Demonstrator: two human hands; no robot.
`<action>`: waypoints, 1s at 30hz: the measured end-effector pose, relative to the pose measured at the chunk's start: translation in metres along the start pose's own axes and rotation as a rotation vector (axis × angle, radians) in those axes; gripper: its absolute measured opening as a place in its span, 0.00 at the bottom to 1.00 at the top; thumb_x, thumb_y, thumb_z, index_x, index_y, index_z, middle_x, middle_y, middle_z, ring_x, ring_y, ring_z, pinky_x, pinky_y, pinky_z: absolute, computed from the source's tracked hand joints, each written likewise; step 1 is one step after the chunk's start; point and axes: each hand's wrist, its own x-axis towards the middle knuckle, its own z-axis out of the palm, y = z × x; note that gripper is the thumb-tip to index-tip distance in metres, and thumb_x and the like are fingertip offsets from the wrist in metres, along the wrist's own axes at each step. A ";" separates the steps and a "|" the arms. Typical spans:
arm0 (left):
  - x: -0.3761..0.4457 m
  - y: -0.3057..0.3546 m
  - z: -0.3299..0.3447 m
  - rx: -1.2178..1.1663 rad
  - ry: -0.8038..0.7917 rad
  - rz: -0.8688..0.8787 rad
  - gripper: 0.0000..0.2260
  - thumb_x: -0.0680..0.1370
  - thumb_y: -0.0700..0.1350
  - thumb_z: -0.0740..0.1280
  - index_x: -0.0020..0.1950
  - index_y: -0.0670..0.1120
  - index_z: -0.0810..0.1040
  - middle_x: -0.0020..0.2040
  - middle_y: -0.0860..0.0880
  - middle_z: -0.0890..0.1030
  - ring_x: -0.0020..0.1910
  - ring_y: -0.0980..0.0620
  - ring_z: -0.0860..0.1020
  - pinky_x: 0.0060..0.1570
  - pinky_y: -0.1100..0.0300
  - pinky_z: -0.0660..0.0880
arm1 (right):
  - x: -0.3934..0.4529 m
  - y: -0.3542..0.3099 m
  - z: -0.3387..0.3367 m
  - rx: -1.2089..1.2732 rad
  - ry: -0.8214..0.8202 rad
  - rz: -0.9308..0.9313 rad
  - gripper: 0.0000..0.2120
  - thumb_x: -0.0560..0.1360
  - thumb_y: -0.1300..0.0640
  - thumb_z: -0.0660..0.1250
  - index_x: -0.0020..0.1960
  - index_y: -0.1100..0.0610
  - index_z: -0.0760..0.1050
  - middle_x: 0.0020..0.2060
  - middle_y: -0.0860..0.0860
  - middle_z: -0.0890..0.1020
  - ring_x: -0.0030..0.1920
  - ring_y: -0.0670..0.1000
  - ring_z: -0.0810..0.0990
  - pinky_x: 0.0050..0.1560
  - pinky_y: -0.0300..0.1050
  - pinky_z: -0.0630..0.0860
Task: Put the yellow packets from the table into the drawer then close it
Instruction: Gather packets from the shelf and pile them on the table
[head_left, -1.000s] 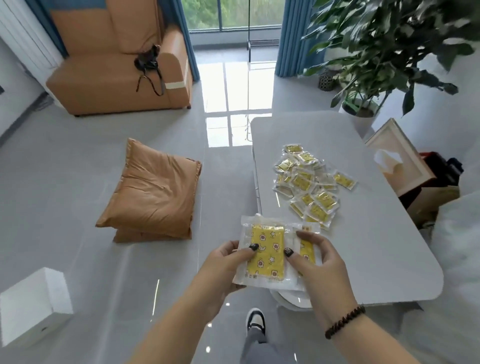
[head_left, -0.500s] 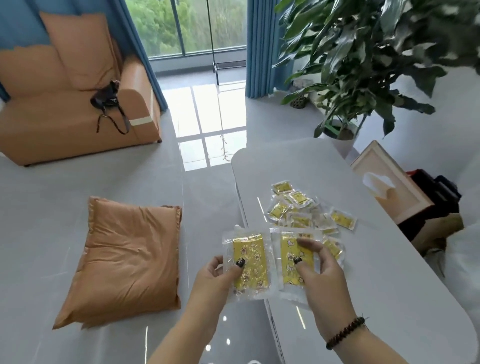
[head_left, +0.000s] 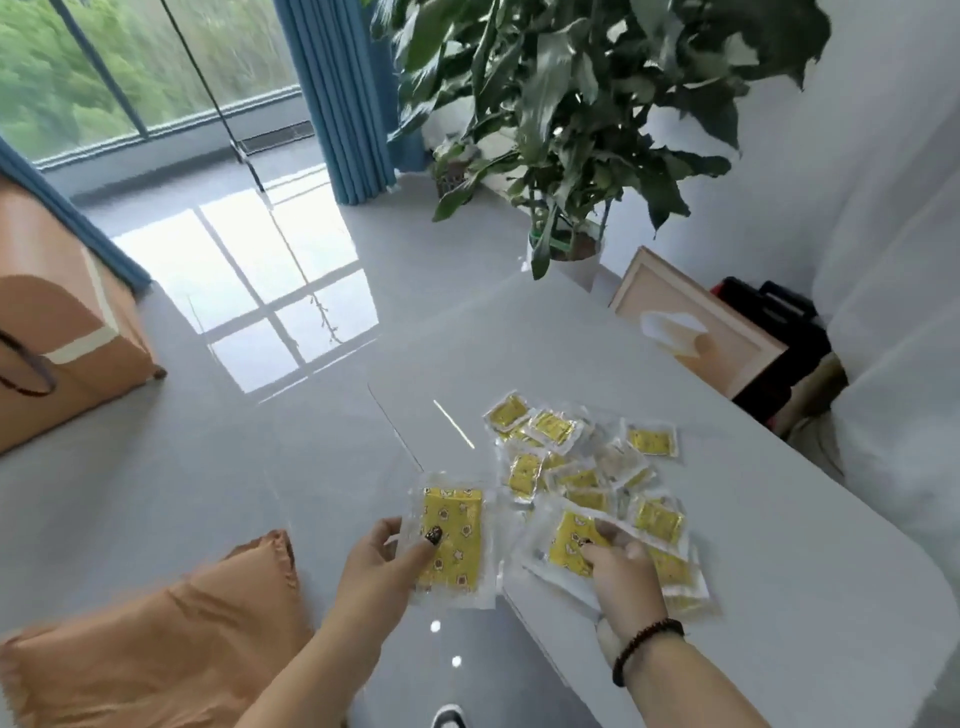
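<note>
Glossy clear-plastic packets (head_left: 582, 467), smooth white table (head_left: 779, 571), shiny tiled floor (head_left: 208, 457).

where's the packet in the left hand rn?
Head view, lower centre: the yellow packet is held by the left hand just off the table's left edge, left of the right hand.

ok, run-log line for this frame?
left hand: holds packet | right hand: grips packets at table | drawer: unseen

Both forearms are bare, with no sleeves in view. The right wrist, at lower right of the frame, wears a dark beaded bracelet (head_left: 645, 651), and the left hand (head_left: 382, 566) shows a dark-painted thumbnail. At the bottom edge a shoe (head_left: 448, 718), seemingly black and white, is blurred.
</note>
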 end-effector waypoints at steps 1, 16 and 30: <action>0.016 0.007 0.003 0.035 -0.020 -0.013 0.05 0.77 0.39 0.69 0.52 0.46 0.79 0.43 0.46 0.86 0.42 0.45 0.84 0.48 0.46 0.79 | 0.009 -0.002 0.007 0.018 0.024 0.016 0.14 0.76 0.68 0.60 0.59 0.57 0.71 0.43 0.48 0.75 0.44 0.51 0.75 0.47 0.46 0.73; 0.186 0.047 0.096 0.500 -0.156 -0.051 0.04 0.78 0.39 0.65 0.52 0.47 0.76 0.46 0.48 0.82 0.44 0.50 0.80 0.37 0.58 0.74 | 0.136 -0.055 0.040 -0.217 0.182 0.188 0.17 0.77 0.67 0.54 0.63 0.56 0.66 0.41 0.50 0.74 0.34 0.51 0.73 0.30 0.42 0.67; 0.375 0.037 0.120 0.833 -0.526 0.034 0.10 0.79 0.37 0.58 0.51 0.51 0.74 0.46 0.46 0.81 0.46 0.43 0.80 0.49 0.45 0.79 | 0.243 -0.011 0.119 -0.041 0.337 0.297 0.23 0.76 0.66 0.54 0.68 0.53 0.63 0.44 0.51 0.75 0.34 0.49 0.73 0.30 0.39 0.67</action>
